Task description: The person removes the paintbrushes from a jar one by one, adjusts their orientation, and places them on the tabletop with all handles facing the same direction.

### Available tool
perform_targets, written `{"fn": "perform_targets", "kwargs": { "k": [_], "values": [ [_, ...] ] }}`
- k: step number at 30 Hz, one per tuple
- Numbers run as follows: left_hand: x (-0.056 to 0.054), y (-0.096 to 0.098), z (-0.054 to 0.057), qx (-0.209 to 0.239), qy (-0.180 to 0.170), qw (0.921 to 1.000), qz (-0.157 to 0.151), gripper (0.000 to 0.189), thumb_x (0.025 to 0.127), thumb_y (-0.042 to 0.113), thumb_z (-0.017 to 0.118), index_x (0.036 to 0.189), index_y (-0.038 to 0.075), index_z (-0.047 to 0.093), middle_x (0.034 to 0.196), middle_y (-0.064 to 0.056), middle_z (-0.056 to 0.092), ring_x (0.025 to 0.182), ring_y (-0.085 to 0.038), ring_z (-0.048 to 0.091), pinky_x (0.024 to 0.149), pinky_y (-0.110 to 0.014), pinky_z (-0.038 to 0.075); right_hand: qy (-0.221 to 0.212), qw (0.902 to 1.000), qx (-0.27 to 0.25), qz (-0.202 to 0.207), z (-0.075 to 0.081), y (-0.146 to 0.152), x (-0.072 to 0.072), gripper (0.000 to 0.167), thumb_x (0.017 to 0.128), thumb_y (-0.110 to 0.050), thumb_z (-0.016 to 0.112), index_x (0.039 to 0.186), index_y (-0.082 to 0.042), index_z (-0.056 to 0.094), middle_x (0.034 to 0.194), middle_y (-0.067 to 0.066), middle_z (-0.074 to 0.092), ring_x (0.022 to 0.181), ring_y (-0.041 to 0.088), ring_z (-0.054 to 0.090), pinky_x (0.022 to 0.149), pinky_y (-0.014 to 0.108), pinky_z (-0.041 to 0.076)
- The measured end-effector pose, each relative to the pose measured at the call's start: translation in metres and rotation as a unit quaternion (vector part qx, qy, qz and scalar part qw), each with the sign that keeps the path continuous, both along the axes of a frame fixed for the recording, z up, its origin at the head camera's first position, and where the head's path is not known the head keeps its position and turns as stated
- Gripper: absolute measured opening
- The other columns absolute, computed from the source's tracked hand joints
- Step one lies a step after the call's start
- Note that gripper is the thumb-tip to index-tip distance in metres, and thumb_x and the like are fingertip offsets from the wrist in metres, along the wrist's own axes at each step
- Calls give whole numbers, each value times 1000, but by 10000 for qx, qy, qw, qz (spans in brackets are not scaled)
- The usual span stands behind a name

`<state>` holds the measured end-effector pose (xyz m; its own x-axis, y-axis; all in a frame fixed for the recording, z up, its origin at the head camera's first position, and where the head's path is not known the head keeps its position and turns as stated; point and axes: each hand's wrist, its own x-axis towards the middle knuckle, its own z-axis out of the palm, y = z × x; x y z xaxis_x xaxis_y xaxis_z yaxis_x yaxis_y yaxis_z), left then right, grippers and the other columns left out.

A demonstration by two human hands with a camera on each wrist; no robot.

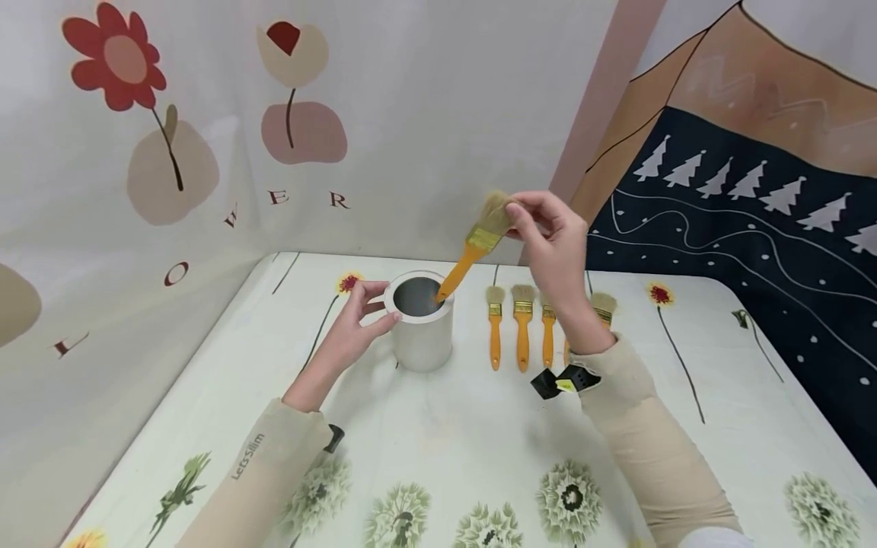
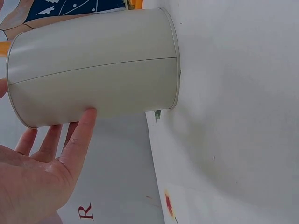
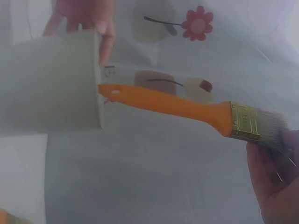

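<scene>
A pale cylindrical canister [image 1: 422,346] with an open top and grey inside stands upright on the table. My left hand [image 1: 352,323] holds it at its left side, the thumb near the rim and the fingers spread along the wall [image 2: 93,70]. My right hand [image 1: 553,236] pinches a paintbrush [image 1: 469,255] by its bristles. The brush tilts with its bristles up and its orange handle [image 3: 163,101] pointing down to the canister's mouth. The handle's end overlaps the right part of the rim in the head view.
Right of the canister several orange-handled paintbrushes [image 1: 523,327] lie in a row, bristles away from me; my right forearm partly hides some. The flower-print cloth [image 1: 438,434] covers the table. Printed curtains [image 1: 438,114] hang behind and at the sides.
</scene>
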<state>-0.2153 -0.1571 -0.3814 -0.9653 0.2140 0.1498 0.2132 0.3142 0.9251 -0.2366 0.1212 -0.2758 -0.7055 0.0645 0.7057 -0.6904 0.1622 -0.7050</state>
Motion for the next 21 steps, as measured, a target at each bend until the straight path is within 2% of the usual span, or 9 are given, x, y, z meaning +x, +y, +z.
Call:
{"fn": "perform_targets", "kwargs": {
  "k": [5, 8, 12, 16, 21],
  "values": [
    [0, 0, -1, 29, -29, 10000, 37, 53, 94, 11, 65, 139, 4, 38, 150, -17, 45, 135, -40, 47, 104, -57, 48, 0, 9997, -183, -163, 8, 20, -2, 19, 95, -6, 65, 104, 10, 67, 86, -17, 69, 77, 2, 70, 70, 21, 60],
    [0, 0, -1, 16, -34, 10000, 32, 53, 95, 11, 64, 140, 3, 38, 151, -18, 44, 135, -41, 47, 104, -57, 49, -126, 9992, -185, -323, 10, 35, -4, 14, 95, -8, 66, 103, 3, 70, 87, -16, 71, 78, 3, 70, 70, 20, 60],
    [0, 0, -1, 11, -30, 10000, 40, 53, 95, 10, 63, 140, 3, 37, 150, -19, 44, 135, -41, 47, 103, -56, 49, -579, 9966, -173, -568, 10, 58, -5, 9, 95, -13, 66, 102, -10, 72, 90, -14, 72, 81, 5, 70, 71, 17, 59],
    [1, 0, 0, 11, -72, 10000, 51, 53, 95, 12, 64, 140, 4, 38, 151, -18, 44, 136, -40, 47, 104, -57, 49, -1050, 9915, -198, -743, 4, 81, -7, 10, 95, -14, 67, 103, -12, 72, 92, -14, 73, 84, 5, 68, 72, 14, 58],
    [1, 0, 0, 17, -69, 10000, 16, 53, 95, 13, 64, 140, 4, 38, 151, -17, 44, 136, -39, 47, 104, -57, 49, -1549, 9826, 6, -1023, -13, 110, -11, 12, 95, -18, 67, 106, -15, 71, 93, -19, 71, 86, 2, 66, 70, 11, 56]
  ]
}}
